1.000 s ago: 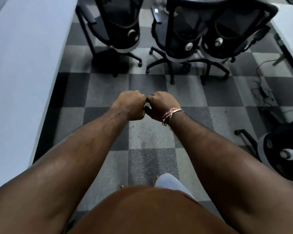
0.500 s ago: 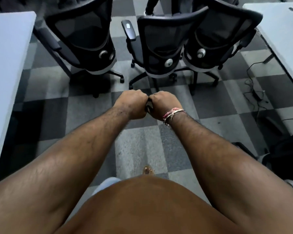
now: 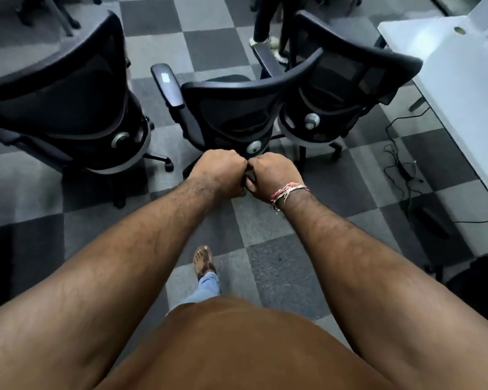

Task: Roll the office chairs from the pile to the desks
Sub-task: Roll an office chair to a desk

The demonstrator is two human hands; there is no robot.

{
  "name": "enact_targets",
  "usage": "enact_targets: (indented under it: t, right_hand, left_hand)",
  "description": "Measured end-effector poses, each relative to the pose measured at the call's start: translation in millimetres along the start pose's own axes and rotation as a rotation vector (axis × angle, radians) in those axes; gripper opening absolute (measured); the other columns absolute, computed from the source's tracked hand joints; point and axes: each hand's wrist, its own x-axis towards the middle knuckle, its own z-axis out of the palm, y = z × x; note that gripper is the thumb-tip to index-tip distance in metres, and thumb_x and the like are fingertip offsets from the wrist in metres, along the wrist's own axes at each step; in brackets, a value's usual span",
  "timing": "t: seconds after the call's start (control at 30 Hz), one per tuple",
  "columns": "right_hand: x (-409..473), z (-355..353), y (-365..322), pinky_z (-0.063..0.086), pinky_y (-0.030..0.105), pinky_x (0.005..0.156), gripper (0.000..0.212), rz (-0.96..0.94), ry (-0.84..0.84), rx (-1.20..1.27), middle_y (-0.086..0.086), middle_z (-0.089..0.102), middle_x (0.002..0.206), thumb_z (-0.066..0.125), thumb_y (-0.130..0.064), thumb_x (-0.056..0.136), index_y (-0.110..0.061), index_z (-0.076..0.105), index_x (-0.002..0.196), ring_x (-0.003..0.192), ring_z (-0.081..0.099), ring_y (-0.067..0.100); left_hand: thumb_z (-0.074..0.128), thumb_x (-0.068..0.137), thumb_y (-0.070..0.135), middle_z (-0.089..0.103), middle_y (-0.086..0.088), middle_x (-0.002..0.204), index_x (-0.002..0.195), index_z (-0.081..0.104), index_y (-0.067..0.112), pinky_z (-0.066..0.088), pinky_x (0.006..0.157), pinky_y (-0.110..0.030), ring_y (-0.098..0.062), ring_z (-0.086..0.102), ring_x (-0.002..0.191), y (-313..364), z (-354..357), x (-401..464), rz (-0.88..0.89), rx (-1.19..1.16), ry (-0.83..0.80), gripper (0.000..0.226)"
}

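Standing on the checkered carpet [image 3: 276, 266], the person holds both fists together in front. The left hand [image 3: 223, 170] and the right hand [image 3: 273, 173] have the fingers curled, knuckles touching; what they hold I cannot tell. Three office chairs [image 3: 231, 114] stand just ahead, a white desk [image 3: 462, 88] at right.

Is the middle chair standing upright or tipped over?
Upright: the middle chair shows its backrest rising over its wheeled base, which sits on the floor.
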Motion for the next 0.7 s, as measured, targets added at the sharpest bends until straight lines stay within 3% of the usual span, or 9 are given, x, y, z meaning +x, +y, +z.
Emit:
enact_targets:
  t: [0.27,0.43,0.7]
  right_hand:
    - [134.3,-13.5,81.5,0.045,0.038,0.060,0.014,0.050,0.198,-0.014,0.009,0.064,0.070,0.070,-0.023,0.071,-0.012,0.061,0.071,0.067,0.061,0.033]
    - [194.6,-6.1,138.9,0.045,0.038,0.068,0.018,-0.043,0.293,-0.017,0.009,0.064,0.076,0.069,-0.023,0.070,-0.009,0.062,0.080,0.072,0.060,0.030]
    - [253.4,26.6,201.3,0.047,0.038,0.076,0.028,-0.248,-0.125,0.076,0.005,0.067,0.096,0.066,-0.035,0.075,-0.016,0.061,0.094,0.092,0.062,0.030]
  left_hand:
    - [0.063,0.084,0.047,0.073,-0.006,0.099,0.097,0.071,0.018,0.054,0.073,-0.040,-0.033,0.071,0.093,-61.3,-42.9,142.9,0.070,-0.062,0.182,0.033]
    - [0.061,0.090,0.036,0.072,-0.012,0.103,0.102,0.069,0.009,0.052,0.079,-0.042,-0.035,0.067,0.095,-71.3,-41.5,213.4,-0.008,-0.132,0.254,0.031]
    - [0.066,0.084,0.049,0.069,0.000,0.111,0.107,0.065,0.022,0.054,0.085,-0.040,-0.027,0.067,0.104,-52.6,-19.6,278.1,-0.324,-0.183,-0.011,0.036]
